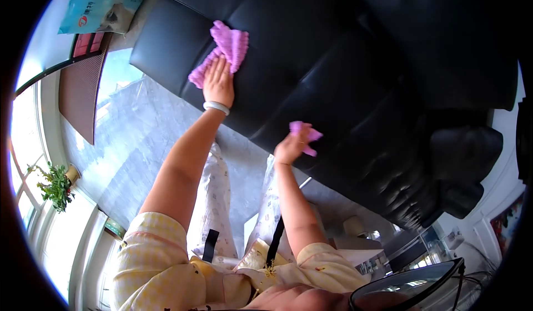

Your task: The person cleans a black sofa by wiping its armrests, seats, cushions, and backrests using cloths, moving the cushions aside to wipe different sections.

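A black leather sofa [266, 56] with seams across its seat fills the upper middle and right. On its left part my left hand [219, 83] presses down on a crumpled pink cloth [230, 44], fingers stretched out and a pale bracelet at the wrist. Further right, near the sofa's front edge, my right hand [291, 147] has its fingers curled round a smaller pink cloth [312, 135]. That hand is slightly blurred, and part of its cloth sticks out beyond the fingers.
Grey floor [127, 139] lies before the sofa, with my legs over it. A blue bag [100, 8] is at the upper left. Beside the windows at left is a potted plant [57, 188]. Black cushions [466, 150] are at the right.
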The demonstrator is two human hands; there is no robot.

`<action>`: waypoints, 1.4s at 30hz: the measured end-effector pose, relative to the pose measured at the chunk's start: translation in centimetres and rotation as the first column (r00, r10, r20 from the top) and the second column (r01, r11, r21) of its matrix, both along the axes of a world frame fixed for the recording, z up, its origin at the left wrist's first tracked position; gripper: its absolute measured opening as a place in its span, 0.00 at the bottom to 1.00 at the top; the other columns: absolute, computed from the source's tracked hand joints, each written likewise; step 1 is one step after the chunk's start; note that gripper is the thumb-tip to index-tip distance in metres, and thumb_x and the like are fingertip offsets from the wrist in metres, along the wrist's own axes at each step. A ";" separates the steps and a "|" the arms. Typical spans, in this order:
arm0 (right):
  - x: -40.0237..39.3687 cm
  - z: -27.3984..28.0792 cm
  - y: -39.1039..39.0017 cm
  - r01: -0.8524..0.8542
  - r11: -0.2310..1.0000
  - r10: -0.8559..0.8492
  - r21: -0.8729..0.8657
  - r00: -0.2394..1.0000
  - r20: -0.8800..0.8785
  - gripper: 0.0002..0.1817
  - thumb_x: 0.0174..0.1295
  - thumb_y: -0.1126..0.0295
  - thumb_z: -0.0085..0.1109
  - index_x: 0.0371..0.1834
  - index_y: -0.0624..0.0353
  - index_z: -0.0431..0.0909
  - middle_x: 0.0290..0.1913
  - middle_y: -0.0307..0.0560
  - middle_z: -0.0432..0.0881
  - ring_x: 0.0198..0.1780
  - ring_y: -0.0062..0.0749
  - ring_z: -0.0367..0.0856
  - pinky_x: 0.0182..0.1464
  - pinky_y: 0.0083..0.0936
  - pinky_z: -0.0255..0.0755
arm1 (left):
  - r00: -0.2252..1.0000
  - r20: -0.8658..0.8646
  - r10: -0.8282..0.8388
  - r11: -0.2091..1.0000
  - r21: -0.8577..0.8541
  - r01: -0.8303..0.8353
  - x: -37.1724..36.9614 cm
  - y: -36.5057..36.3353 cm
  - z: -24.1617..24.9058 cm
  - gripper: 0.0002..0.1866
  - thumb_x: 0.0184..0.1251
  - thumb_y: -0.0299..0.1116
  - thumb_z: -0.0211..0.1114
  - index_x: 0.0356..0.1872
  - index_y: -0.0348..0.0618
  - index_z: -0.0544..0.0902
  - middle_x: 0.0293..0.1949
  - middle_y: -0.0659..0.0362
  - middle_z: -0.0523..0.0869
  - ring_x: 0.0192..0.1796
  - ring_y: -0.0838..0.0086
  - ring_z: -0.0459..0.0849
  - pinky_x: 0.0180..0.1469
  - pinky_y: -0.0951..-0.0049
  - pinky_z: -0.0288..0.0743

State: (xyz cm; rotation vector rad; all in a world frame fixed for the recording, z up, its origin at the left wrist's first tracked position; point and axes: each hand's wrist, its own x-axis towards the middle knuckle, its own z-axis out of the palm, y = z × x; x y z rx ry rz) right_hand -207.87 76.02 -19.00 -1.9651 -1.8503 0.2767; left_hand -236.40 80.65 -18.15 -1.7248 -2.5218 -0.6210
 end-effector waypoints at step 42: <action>-55.5 35.5 25.8 -0.194 0.950 0.303 0.246 0.772 -0.559 0.14 0.46 0.86 0.59 0.37 0.61 0.80 0.43 0.47 0.80 0.43 0.41 0.77 0.46 0.28 0.71 | -0.461 0.839 0.287 0.953 -0.301 0.046 -44.1 13.8 31.3 0.24 0.75 0.42 0.40 0.64 0.37 0.63 0.59 0.51 0.74 0.60 0.62 0.74 0.61 0.62 0.69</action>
